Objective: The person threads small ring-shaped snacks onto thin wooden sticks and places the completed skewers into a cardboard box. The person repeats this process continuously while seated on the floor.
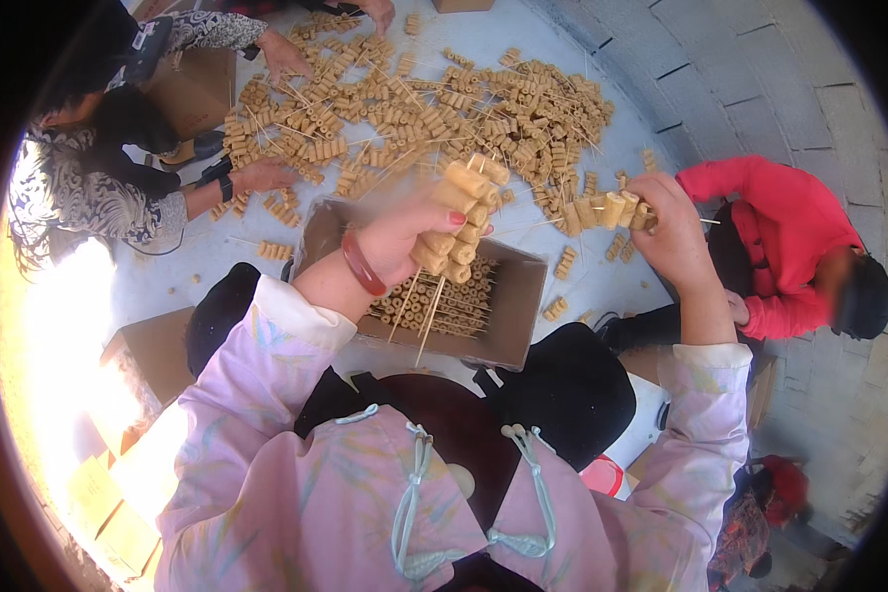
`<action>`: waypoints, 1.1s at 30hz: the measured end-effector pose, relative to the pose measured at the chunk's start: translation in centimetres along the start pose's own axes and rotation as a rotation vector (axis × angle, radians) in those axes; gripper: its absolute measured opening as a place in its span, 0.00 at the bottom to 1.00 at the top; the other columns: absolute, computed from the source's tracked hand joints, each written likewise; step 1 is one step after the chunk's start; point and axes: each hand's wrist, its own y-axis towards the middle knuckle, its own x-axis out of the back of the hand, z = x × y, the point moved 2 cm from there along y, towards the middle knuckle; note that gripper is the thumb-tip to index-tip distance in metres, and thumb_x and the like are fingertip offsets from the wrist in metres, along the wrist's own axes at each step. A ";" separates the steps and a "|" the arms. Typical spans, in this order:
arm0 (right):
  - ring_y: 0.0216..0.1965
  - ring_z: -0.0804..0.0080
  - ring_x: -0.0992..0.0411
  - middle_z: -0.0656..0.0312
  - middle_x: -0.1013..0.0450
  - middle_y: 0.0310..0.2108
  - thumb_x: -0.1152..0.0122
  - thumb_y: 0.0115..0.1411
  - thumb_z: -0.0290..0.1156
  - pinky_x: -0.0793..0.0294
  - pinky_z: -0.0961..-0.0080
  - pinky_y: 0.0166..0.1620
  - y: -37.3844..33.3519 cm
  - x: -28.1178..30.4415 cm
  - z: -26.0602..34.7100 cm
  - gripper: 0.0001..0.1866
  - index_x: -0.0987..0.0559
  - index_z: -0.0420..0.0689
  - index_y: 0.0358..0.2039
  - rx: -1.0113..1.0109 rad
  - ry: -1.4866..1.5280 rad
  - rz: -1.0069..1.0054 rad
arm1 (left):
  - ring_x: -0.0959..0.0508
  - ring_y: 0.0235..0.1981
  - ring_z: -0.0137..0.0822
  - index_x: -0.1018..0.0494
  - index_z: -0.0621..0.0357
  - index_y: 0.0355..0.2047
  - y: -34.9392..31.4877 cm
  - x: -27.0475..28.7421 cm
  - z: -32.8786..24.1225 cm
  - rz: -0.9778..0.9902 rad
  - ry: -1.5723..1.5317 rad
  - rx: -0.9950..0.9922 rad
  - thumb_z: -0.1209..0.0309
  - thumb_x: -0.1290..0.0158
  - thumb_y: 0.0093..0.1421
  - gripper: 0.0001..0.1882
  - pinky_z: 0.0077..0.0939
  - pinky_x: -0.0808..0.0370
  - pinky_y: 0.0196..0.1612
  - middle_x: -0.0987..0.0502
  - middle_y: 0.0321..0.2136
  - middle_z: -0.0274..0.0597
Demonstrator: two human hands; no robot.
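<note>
My left hand (397, 242), with a reddish bangle at the wrist, is closed round a bundle of skewers (464, 209) threaded with tan, tube-shaped food pieces. Their bare sticks point down over an open cardboard box (525, 306). Inside that box lie rows of similar skewers (472, 308), their hollow ends showing. Off to the right and raised, my right hand (673, 235) grips a single skewer (602, 210) of the same tan pieces, held roughly level. Its thin stick pokes out on both sides of the hand.
Beyond the box, a large heap of loaded skewers (414, 109) spreads over a pale table (192, 281). A person in patterned sleeves (99, 207) reaches in from the left. Someone in a red top (784, 232) sits at the right by a block wall (760, 89). Cardboard boxes (153, 350) stand at lower left.
</note>
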 end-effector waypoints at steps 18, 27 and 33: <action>0.44 0.68 0.29 0.62 0.27 0.36 0.31 0.47 0.22 0.29 0.71 0.48 5.1 -2.8 13.3 0.26 0.29 0.40 0.47 -0.257 0.716 -0.090 | 0.28 0.56 0.50 0.41 0.66 0.61 -5.7 -0.5 1.2 0.196 -0.363 -0.175 0.65 0.47 0.54 0.35 0.45 0.33 0.61 0.30 0.56 0.56; 0.37 0.77 0.29 0.62 0.26 0.39 0.46 0.63 0.28 0.29 0.76 0.42 1.8 -12.4 12.4 0.12 0.29 0.41 0.47 -0.614 1.543 -0.257 | 0.28 0.55 0.54 0.41 0.67 0.60 -5.2 1.1 0.6 0.170 -0.423 -0.307 0.66 0.48 0.55 0.34 0.47 0.33 0.60 0.30 0.54 0.57; 0.39 0.78 0.29 0.62 0.27 0.41 0.46 0.60 0.18 0.29 0.80 0.43 1.4 -14.2 15.0 0.16 0.30 0.36 0.50 -0.499 1.194 -0.461 | 0.26 0.53 0.49 0.40 0.66 0.59 -5.0 1.3 0.9 0.155 -0.378 -0.273 0.66 0.47 0.56 0.32 0.44 0.29 0.58 0.28 0.53 0.54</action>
